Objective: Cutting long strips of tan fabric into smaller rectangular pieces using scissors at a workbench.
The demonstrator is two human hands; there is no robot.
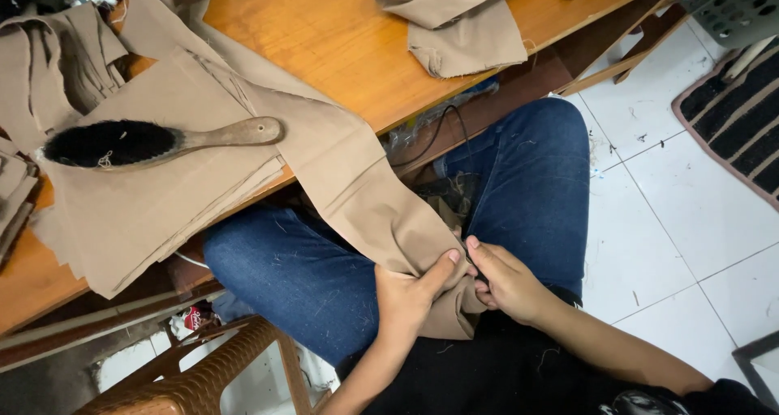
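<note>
A long tan cloth piece hangs from the wooden table down onto my lap, over blue jeans. My left hand pinches its lower end, thumb pressed on the fold. My right hand grips the same end from the right, fingers closed on the cloth's edge, perhaps around a small dark thing I cannot make out. The two hands almost touch.
A stack of tan cloth pieces lies on the table's left with a wooden-handled black brush on top. More tan cloth lies at the far edge. A brown woven stool stands lower left; a striped mat lies on white tiles.
</note>
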